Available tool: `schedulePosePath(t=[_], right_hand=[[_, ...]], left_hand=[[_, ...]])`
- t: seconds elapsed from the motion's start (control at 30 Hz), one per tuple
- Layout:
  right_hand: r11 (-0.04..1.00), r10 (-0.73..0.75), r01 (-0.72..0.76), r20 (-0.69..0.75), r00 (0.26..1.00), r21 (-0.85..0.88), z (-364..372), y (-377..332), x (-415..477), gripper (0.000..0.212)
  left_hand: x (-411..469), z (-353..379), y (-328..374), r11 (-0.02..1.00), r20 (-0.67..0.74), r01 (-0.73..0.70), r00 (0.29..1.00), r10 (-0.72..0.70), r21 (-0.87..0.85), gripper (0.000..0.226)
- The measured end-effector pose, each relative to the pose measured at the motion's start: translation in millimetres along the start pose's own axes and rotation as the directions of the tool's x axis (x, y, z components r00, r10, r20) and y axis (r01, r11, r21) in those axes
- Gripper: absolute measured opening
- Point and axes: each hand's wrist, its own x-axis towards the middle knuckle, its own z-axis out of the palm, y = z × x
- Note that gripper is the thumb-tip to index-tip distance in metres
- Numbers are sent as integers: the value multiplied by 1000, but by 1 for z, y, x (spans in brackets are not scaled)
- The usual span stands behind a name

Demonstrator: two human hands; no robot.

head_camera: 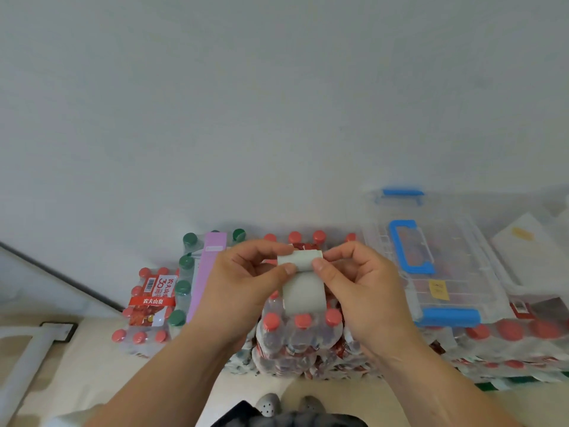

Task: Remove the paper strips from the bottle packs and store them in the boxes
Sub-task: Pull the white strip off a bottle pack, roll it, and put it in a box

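Standing view, looking down. A pale grey-white paper strip (303, 292), a wide matt band with no print on the side shown, is held up between both hands, over the bottle packs. Its top end is rolled over into a short tube. The rest hangs as a smooth, slightly curved sheet, with the lower edge just above a row of red caps.

The left hand (243, 275) pinches the roll's left end, with its fingers (271, 249) curled over the top and the thumb on the near face. The right hand (363, 285) pinches the right end the same way. Both are clenched on the strip.

Directly below is a shrink-wrapped pack of red-capped bottles (303, 340), sitting on other packs. To the left is a lower pack with a red printed label (152, 302). Between them stands a pack of green-capped bottles (184, 272), with a lilac paper strip (206, 272) lying along its top.

To the right, a clear plastic box with blue latches (431, 272), lid on, rests on more red-capped packs. Its contents are hard to make out. A second clear box (400, 198) stands behind it.

There is a beige floor (92, 365) and a white wall (277, 103). Grey perforated shoes (268, 405) show at the bottom edge.
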Motion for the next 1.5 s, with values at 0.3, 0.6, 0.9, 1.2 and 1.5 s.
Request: schedulePosePath(t=[0.3, 0.6, 0.9, 1.2, 1.5], right_hand=[[997, -48, 45, 43, 998, 57, -23, 8, -8, 11], [997, -42, 40, 32, 999, 64, -21, -4, -2, 17], [995, -44, 41, 30, 999, 92, -29, -8, 7, 18], [998, -22, 22, 3, 1000, 60, -37, -9, 8, 7], [996, -84, 83, 131, 988, 17, -53, -12, 11, 10]], left_hand=[[-15, 21, -7, 1000, 1, 19, 1000, -19, -7, 19], [-16, 22, 2, 1000, 29, -4, 1000, 3, 11, 26], [-3, 31, 3, 999, 42, 19, 999, -17, -38, 28], [4, 40, 3, 998, 107, 45, 993, -39, -49, 8], [6, 36, 12, 977, 367, 44, 922, -120, 209, 35]])
